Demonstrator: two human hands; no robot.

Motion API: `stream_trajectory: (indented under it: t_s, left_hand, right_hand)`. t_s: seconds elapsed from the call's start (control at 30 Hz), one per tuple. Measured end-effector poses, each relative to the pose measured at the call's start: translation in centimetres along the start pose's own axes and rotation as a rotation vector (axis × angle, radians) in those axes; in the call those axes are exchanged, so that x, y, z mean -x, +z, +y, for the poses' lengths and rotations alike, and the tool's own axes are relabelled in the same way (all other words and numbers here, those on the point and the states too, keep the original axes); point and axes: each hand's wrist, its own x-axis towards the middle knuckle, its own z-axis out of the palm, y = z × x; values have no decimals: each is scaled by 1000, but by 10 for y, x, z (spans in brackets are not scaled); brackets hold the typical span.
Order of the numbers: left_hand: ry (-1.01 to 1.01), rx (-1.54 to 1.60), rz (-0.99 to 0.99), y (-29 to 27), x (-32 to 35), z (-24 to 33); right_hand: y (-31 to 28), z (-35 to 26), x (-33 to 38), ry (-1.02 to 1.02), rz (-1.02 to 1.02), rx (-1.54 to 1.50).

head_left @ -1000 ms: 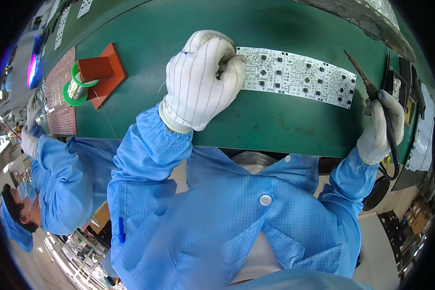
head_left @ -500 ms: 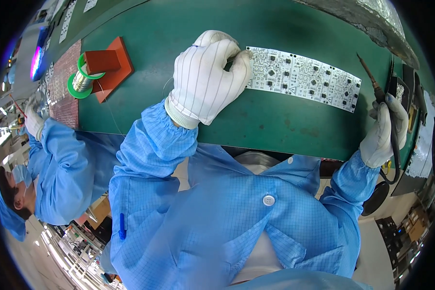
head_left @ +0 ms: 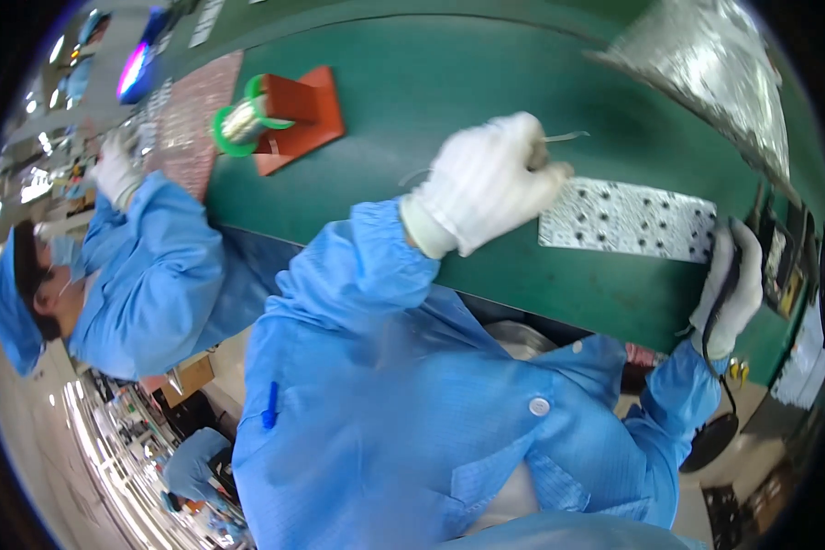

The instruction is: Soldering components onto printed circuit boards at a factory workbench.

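Note:
My left hand (head_left: 490, 183), in a white glove, is raised over the green mat by the left end of a white circuit board panel (head_left: 628, 220). Its fingers are pinched on a thin solder wire (head_left: 573, 136), whose bent end sticks out past them. Small black parts sit in groups along the panel. At the panel's right end is my right hand (head_left: 731, 293), also gloved and closed around a soldering iron (head_left: 730, 275). The iron's dark cord runs down along the wrist; its tip cannot be made out. Motion blurs the picture.
On the left, a red-brown stand (head_left: 307, 119) carries a green-rimmed solder spool (head_left: 245, 122). Pink bubble wrap (head_left: 192, 119) lies beyond it. A silver foil-covered piece (head_left: 715, 73) juts in at the far right, above a dark iron holder (head_left: 784, 252). A co-worker (head_left: 137, 284) sits at the left.
The view has shifted, moving the scene within the picture. A solder wire end now shows beyond my left fingers. My right hand has come to the panel's right end, and the iron's tip no longer shows.

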Motion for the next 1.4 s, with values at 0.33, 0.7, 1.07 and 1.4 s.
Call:
stream_trajectory:
  t_s: [0.33,0.7,1.07,1.4]
  left_hand:
    - [164,121,45,-2,5,-27]
    - [241,-81,-162,-29,2,-23]
    - [265,253,240,-28,5,-20]
    - [306,670,185,-25,9,-30]
  right_hand:
    - [6,0,2,181,-188,-320]
    - [2,6,-1,151,-196,-244]
    - [1,-11,4,101,33,-540]
    - [-3,-16,8,121,-13,-493]
